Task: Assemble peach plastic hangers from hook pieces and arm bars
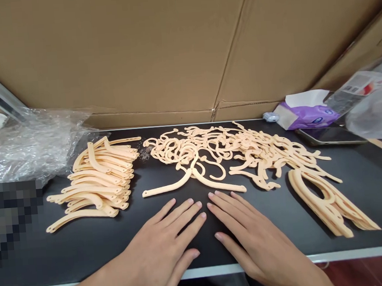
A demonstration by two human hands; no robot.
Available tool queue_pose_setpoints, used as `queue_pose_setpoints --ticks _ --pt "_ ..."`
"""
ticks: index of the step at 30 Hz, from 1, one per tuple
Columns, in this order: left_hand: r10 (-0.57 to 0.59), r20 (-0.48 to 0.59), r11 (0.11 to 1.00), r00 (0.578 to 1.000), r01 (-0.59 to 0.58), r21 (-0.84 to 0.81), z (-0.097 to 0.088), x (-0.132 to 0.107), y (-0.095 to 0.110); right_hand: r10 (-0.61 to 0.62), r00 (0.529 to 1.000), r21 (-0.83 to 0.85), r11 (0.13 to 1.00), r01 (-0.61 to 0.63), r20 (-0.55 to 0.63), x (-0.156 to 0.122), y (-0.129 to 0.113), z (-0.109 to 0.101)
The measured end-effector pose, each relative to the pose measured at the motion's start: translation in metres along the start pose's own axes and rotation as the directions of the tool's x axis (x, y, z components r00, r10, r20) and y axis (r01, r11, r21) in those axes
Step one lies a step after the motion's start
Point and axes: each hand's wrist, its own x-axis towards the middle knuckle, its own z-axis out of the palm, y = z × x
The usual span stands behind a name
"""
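Note:
Both hands lie palm down on the black tabletop, holding nothing. My left hand (pixel 172 237) has its fingers stretched out and apart. My right hand (pixel 247 226) mirrors it, fingers extended and thumb spread. Just beyond the fingertips lies a cream plastic hanger (pixel 174 185) with two arms spread and its hook pointing away. A pile of curved hanger arms (pixel 98 181) is at the left. Behind the hanger and to its right spreads a loose heap of hooks and curved pieces (pixel 254 147). Folded hangers (pixel 321 199) are stacked together beyond my right hand.
Clear plastic wrap (pixel 35 142) is bunched at the left back. At the right back stand a purple tissue pack (pixel 307 112), a dark flat device (pixel 332 136) and clear plastic bags (pixel 373 106). A cardboard wall (pixel 137 54) rises behind the table.

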Motion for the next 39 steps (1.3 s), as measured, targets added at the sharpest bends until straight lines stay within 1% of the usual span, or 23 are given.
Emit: queue_pose_setpoints --ticks 4,8,15,21,26,30,32,34,37,38,39 --pt "-0.034 -0.023 0.999 0.999 0.034 0.007 0.004 -0.002 0.003 0.01 1.0 0.011 1.0 -0.01 -0.001 0.001 0.0 0.0" --pt "-0.033 -0.03 0.999 0.999 0.033 -0.002 0.006 -0.003 0.002 0.014 1.0 0.019 1.0 -0.014 -0.015 0.001 -0.001 0.0" --pt "-0.031 -0.011 1.0 0.999 0.031 0.0 0.003 -0.004 0.002 0.023 0.999 0.038 0.999 -0.022 -0.023 0.001 -0.002 -0.001" --pt "-0.035 -0.023 0.999 0.999 0.035 -0.011 0.002 -0.003 0.002 0.025 0.999 0.056 0.998 -0.023 -0.029 0.0 -0.001 -0.001" --pt "-0.038 -0.001 0.999 0.999 0.038 0.001 0.0 -0.003 0.001 0.025 0.999 0.073 0.997 -0.022 -0.047 0.0 -0.001 0.0" --pt "-0.02 -0.016 0.999 1.0 0.021 0.031 -0.002 -0.003 0.0 0.022 0.998 0.062 0.998 -0.018 -0.061 0.0 -0.001 -0.001" --pt "-0.002 -0.057 0.999 0.998 0.004 0.041 -0.003 0.0 -0.002 0.013 0.997 0.055 0.998 -0.009 -0.07 0.0 -0.001 -0.001" --pt "0.009 -0.143 0.999 0.99 -0.004 0.039 -0.004 0.009 -0.006 0.009 0.997 0.053 0.999 -0.005 -0.078 0.001 -0.001 -0.002" --pt "0.03 -0.305 0.999 0.952 -0.019 0.04 -0.005 0.034 -0.013 0.012 0.996 0.061 0.998 -0.007 -0.084 0.002 -0.001 -0.002" --pt "0.053 -0.349 0.998 0.936 -0.038 0.05 -0.004 0.045 -0.016 0.017 0.996 0.065 0.998 -0.011 -0.091 0.002 -0.001 -0.002" --pt "0.094 -0.377 0.995 0.921 -0.081 0.05 -0.003 0.055 -0.017 0.019 0.994 0.07 0.998 -0.012 -0.106 0.001 -0.001 -0.002"
